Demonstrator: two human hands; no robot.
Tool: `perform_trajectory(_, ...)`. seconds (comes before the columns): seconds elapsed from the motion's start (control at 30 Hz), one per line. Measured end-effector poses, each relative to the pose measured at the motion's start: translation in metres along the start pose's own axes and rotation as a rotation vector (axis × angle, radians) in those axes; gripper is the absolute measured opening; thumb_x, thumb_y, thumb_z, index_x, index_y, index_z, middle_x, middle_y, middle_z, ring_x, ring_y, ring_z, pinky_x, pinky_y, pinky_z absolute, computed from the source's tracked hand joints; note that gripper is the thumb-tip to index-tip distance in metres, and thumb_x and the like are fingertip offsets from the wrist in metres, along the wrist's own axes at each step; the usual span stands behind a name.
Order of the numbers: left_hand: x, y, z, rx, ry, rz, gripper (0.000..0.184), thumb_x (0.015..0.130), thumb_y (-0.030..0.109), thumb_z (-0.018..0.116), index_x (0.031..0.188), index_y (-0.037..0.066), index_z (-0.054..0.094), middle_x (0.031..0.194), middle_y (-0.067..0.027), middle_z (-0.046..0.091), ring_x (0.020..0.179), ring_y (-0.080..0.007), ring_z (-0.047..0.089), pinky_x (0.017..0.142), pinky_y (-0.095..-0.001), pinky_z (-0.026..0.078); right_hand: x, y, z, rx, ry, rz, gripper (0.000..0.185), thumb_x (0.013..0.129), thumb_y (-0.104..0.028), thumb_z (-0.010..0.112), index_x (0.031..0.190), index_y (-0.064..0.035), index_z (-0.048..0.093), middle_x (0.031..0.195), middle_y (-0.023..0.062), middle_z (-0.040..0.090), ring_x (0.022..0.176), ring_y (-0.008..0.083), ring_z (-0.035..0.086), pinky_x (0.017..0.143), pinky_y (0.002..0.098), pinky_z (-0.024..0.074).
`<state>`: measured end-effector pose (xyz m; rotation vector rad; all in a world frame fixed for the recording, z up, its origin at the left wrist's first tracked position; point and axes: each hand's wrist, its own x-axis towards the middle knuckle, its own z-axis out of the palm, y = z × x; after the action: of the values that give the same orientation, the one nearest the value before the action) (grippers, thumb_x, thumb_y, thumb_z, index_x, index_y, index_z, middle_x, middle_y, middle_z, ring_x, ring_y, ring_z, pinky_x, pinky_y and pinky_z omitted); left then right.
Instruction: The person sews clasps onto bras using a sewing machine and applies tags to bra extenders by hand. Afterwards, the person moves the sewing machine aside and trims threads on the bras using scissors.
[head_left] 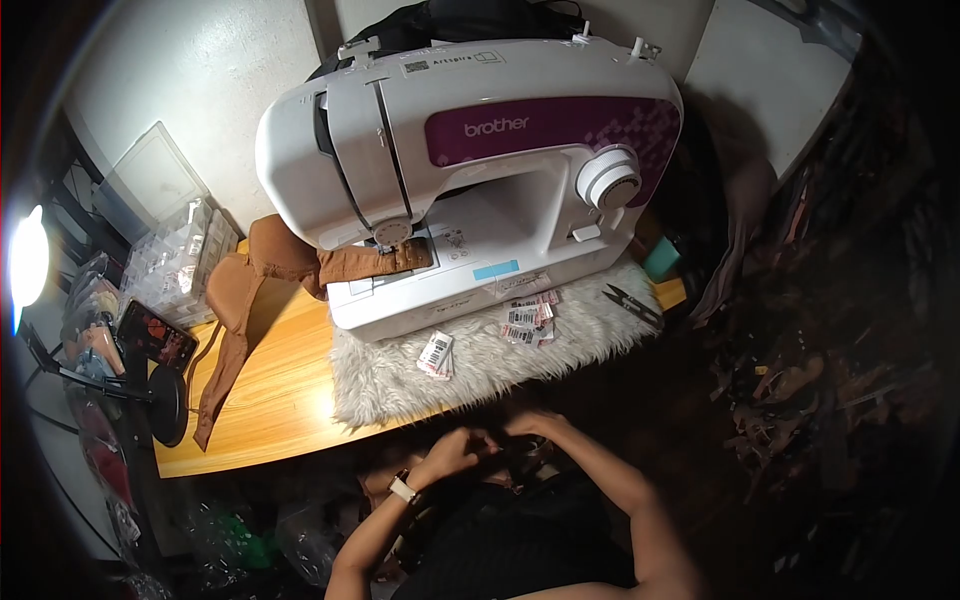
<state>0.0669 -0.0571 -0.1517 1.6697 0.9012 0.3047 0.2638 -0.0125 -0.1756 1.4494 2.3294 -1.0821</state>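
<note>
A white sewing machine (pixel 520 220) with a purple panel stands on the wooden table. Under its presser foot lies the band of a brown bra (pixel 375 262), whose cups and strap hang over the machine's left side. Both my hands are low, in front of the table edge and near my lap. My left hand (pixel 455 455), below a wristwatch (pixel 403 488), has curled fingers; whatever they hold is lost in shadow. Close by on the right, my right hand (pixel 527 422) is dim, with its fingers hidden in the dark.
On a fluffy white mat (pixel 390 375) lie paper labels (pixel 528 320), a smaller label stack (pixel 436 354) and thread snips (pixel 634 302). At left are a phone (pixel 157 335), a lit lamp (pixel 30 260) and a clear compartment box (pixel 180 250). Fabric scraps (pixel 790 385) lie at right.
</note>
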Motion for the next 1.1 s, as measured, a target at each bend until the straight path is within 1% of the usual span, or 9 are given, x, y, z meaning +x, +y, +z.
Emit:
perform_trajectory(0.03, 0.000, -0.013, 0.001, -0.065, -0.027, -0.026, 0.020, 0.074, -0.001, 0.059, 0.093, 0.001, 0.065, 0.094, -0.0109, 0.067, 0.084, -0.0182, 0.064, 0.077, -0.0281, 0.047, -0.003, 0.013, 0.011, 0.000, -0.001, 0.004, 0.053, 0.069, -0.026, 0.064, 0.117, -0.0036, 0.057, 0.108, 0.0247, 0.059, 0.107, 0.0364, 0.054, 0.091, 0.0439, 0.0430)
perform_trajectory(0.13, -0.002, -0.027, 0.001, -0.165, -0.066, -0.061, 0.024, 0.075, -0.001, 0.056, 0.096, 0.004, 0.065, 0.095, -0.0086, 0.068, 0.092, -0.0147, 0.061, 0.084, -0.0269, 0.045, -0.009, 0.028, 0.022, 0.084, 0.476, -0.160, 0.050, 0.076, -0.037, 0.061, 0.109, 0.0011, 0.059, 0.108, 0.0254, 0.060, 0.099, 0.0369, 0.059, 0.082, 0.0421, 0.0463)
perform_trajectory(0.2, -0.001, -0.023, 0.001, -0.100, -0.034, -0.072, 0.025, 0.074, -0.001, 0.055, 0.096, 0.005, 0.065, 0.095, -0.0079, 0.068, 0.092, -0.0162, 0.062, 0.085, -0.0279, 0.045, -0.009, 0.019, -0.001, 0.285, 0.186, -0.010, 0.054, 0.076, -0.037, 0.061, 0.113, 0.0022, 0.055, 0.107, 0.0262, 0.059, 0.101, 0.0385, 0.057, 0.085, 0.0428, 0.0454)
perform_trajectory(0.33, -0.003, -0.024, 0.002, -0.119, -0.032, -0.027, 0.027, 0.072, -0.002, 0.054, 0.096, 0.004, 0.065, 0.095, -0.0085, 0.068, 0.093, -0.0178, 0.062, 0.085, -0.0287, 0.045, -0.010, 0.006, -0.014, 0.146, 0.033, 0.074, 0.057, 0.076, -0.037, 0.063, 0.115, 0.0026, 0.052, 0.109, 0.0266, 0.057, 0.104, 0.0394, 0.055, 0.089, 0.0424, 0.0445)
perform_trajectory(0.43, -0.005, -0.027, 0.004, -0.132, -0.048, -0.017, 0.031, 0.069, -0.002, 0.054, 0.096, 0.005, 0.066, 0.096, -0.0087, 0.068, 0.094, -0.0195, 0.062, 0.085, -0.0291, 0.046, -0.013, 0.006, -0.008, 0.078, 0.120, 0.023, 0.037, 0.084, -0.022, 0.053, 0.116, -0.0047, 0.055, 0.109, 0.0218, 0.059, 0.101, 0.0370, 0.056, 0.086, 0.0433, 0.0452)
perform_trajectory(0.77, -0.005, -0.027, 0.004, -0.045, -0.044, -0.050, 0.033, 0.067, 0.000, 0.054, 0.096, 0.007, 0.066, 0.097, -0.0105, 0.067, 0.093, -0.0235, 0.062, 0.084, -0.0301, 0.046, 0.000, 0.028, -0.006, 0.139, -0.062, 0.074, 0.061, 0.067, -0.025, 0.067, 0.123, -0.0047, 0.050, 0.119, 0.0222, 0.054, 0.111, 0.0353, 0.052, 0.091, 0.0414, 0.0437)
perform_trajectory(0.87, -0.005, -0.036, 0.006, -0.094, -0.028, -0.055, 0.032, 0.068, 0.000, 0.054, 0.097, 0.007, 0.066, 0.097, -0.0105, 0.067, 0.093, -0.0232, 0.063, 0.084, -0.0305, 0.046, -0.008, 0.099, 0.031, 0.199, 0.096, 0.068, 0.062, 0.070, -0.031, 0.064, 0.125, -0.0062, 0.051, 0.125, 0.0220, 0.052, 0.113, 0.0351, 0.052, 0.094, 0.0407, 0.0429)
perform_trajectory(1.0, -0.005, -0.045, 0.009, -0.075, 0.048, -0.081, 0.031, 0.069, 0.002, 0.055, 0.098, 0.007, 0.066, 0.097, -0.0105, 0.067, 0.093, -0.0213, 0.063, 0.082, -0.0315, 0.047, -0.030, 0.182, 0.039, 0.049, 0.059, 0.473, 0.047, 0.073, -0.025, 0.061, 0.114, -0.0020, 0.059, 0.116, 0.0251, 0.057, 0.107, 0.0359, 0.056, 0.093, 0.0386, 0.0433)
perform_trajectory(1.1, -0.008, -0.031, 0.009, -0.107, 0.163, -0.073, 0.029, 0.072, 0.000, 0.056, 0.098, 0.006, 0.065, 0.094, -0.0106, 0.067, 0.090, -0.0212, 0.063, 0.080, -0.0326, 0.047, -0.072, 0.147, -0.004, 0.007, 0.217, 0.492, 0.037, 0.078, -0.022, 0.061, 0.107, -0.0002, 0.062, 0.107, 0.0245, 0.061, 0.102, 0.0359, 0.059, 0.089, 0.0399, 0.0445)
